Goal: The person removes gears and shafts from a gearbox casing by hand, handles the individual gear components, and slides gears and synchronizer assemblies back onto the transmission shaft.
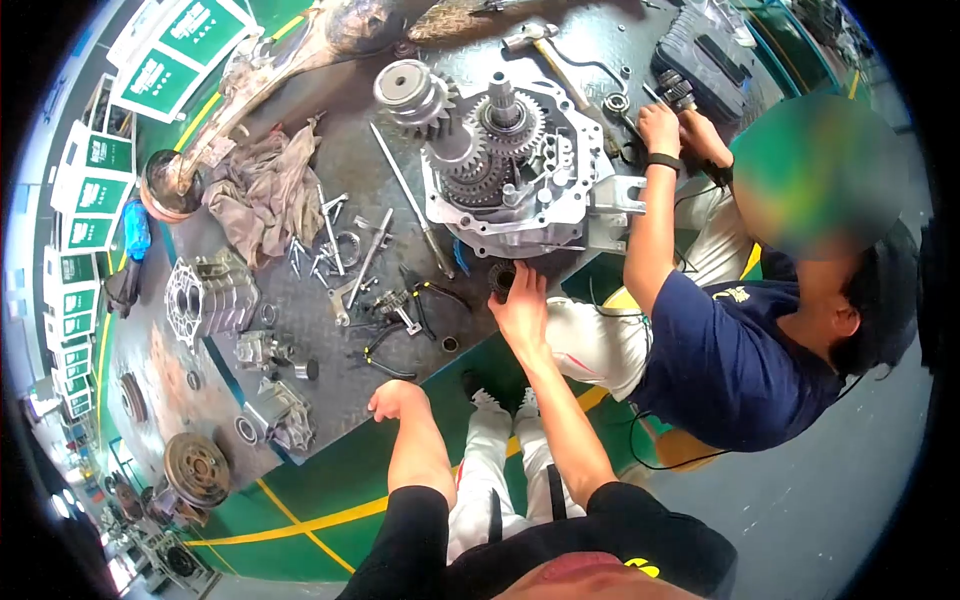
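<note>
My right hand [522, 308] is at the table edge, just below the gearbox housing [505, 235]. Its fingers close on a dark ring-shaped gear or bearing [500, 277]; which of the two I cannot tell. Curled at the table's front edge is my left hand [397, 399], with nothing visible in it. Nearest to it lie black-handled pliers [388, 362] and a small metal ring [450, 344]. In the open housing stand a stacked gear shaft [455, 150] and a second gear shaft [508, 118].
A co-worker [740, 340] sits at the right, both hands on a dark gear part [676, 92]. On the metal table [345, 225] lie a rag [265, 190], a long file-like tool [412, 200], a hammer [540, 45], bolts and castings [210, 298].
</note>
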